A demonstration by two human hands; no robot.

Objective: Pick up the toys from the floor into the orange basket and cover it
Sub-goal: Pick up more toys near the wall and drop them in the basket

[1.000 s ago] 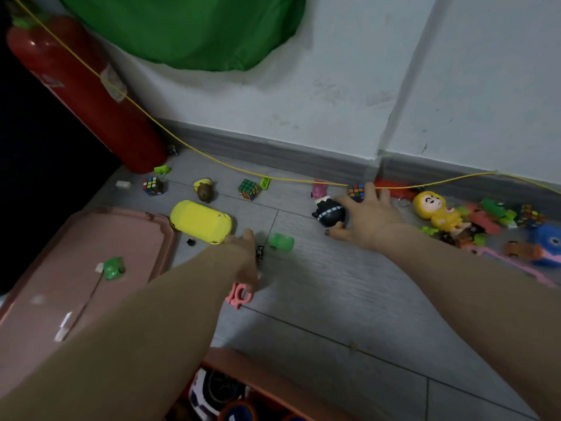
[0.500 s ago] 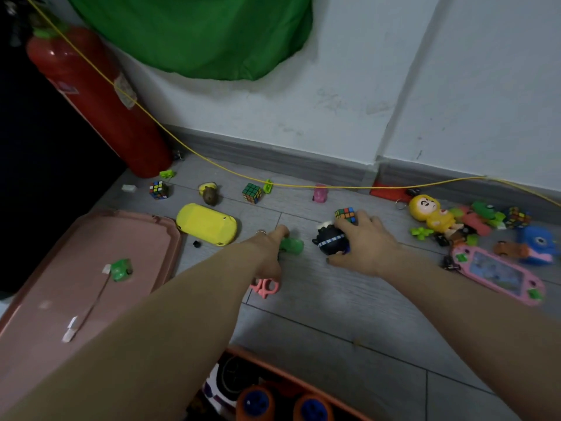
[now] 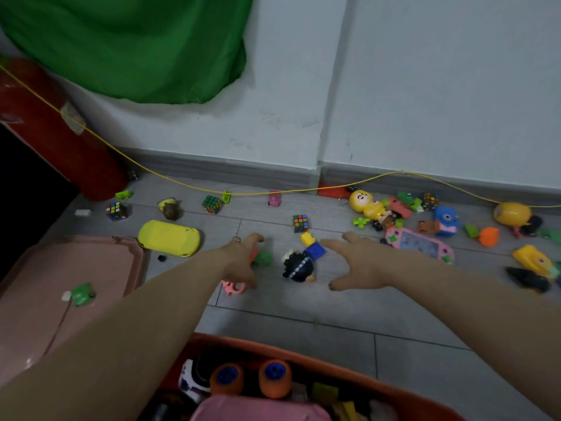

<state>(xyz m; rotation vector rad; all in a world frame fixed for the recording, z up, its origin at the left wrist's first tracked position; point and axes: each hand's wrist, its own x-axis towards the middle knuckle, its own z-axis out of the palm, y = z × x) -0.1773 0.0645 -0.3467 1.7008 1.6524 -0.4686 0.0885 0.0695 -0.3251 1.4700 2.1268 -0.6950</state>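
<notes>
A black-haired doll (image 3: 299, 262) with a blue body lies on the grey floor between my hands. My right hand (image 3: 358, 265) hovers just right of it, fingers spread, holding nothing. My left hand (image 3: 243, 259) is spread beside a small green toy (image 3: 264, 258), and its thumb is near a pink toy (image 3: 232, 287). A small puzzle cube (image 3: 300, 223) sits just beyond the doll. The orange basket (image 3: 349, 373) is at the bottom edge, with several toys inside. Its pink lid (image 3: 36, 268) lies flat at the left, with a green toy (image 3: 81, 294) on it.
A yellow game console (image 3: 168, 238) lies by the lid. More toys crowd the right: a pink console (image 3: 420, 244), a yellow doll (image 3: 365, 203), a blue toy (image 3: 444, 220). A yellow cord (image 3: 182, 186) runs along the wall. A red cylinder (image 3: 45, 126) leans at the left.
My right hand has let go of the black-haired doll and the cube and drawn back to the right. The doll now lies nearer me. My left hand moved up to the green toy.
</notes>
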